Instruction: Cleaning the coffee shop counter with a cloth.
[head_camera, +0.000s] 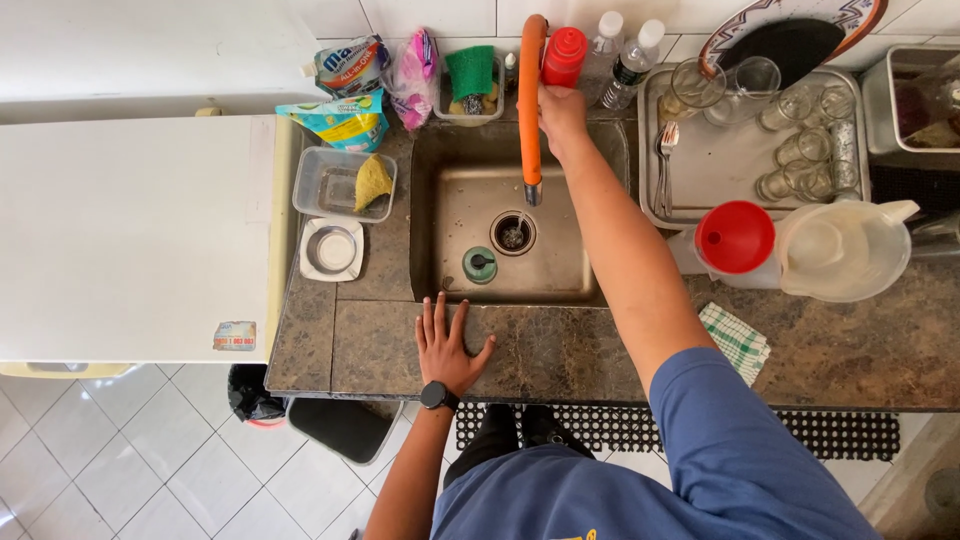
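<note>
Left hand (447, 345) flat, fingers spread on the countertop (560, 350) front edge, right hand (562, 118) gripping the orange faucet (530, 100) base beyond, empty sink (455, 215) between, green plug (479, 264) near drain (512, 232)

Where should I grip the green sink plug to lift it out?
Pinch the small dark knob at the centre of the plug, coming straight down from above. It lies flat on the sink floor beside the drain, so its rim gives no purchase. The left hand, flat on the counter, is nearest.
</note>
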